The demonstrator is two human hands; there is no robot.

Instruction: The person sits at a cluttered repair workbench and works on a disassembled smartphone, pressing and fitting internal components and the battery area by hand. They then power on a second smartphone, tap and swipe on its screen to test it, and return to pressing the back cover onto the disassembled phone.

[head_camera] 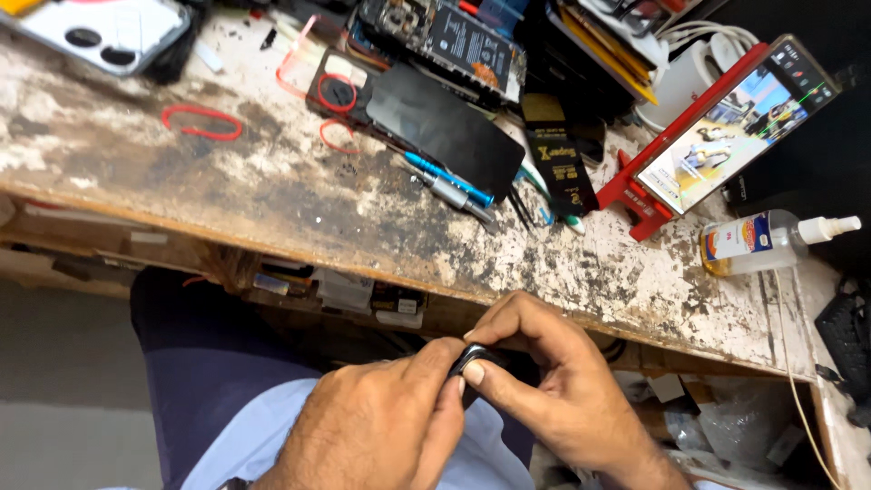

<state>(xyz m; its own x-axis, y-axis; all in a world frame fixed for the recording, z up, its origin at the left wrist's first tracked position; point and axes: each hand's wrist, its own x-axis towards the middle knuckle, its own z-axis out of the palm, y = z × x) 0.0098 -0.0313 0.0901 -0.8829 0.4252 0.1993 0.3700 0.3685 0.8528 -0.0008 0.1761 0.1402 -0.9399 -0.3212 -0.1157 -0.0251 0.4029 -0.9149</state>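
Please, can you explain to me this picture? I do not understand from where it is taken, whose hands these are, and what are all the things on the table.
There is no machine here. A person wears a camera on the head, so the one picture looks down at that person's own two hands and lap.

The left hand and the right hand meet below the table edge. Together they pinch a small black object; it is mostly hidden, so I cannot tell what it is.

Above them is a worn, stained workbench. On it lie a black phone panel, a blue-handled screwdriver, red rubber bands, an opened phone, and a white phone back at the top left. At the right, a phone with a lit screen leans on a red stand, beside a clear spray bottle lying on its side.
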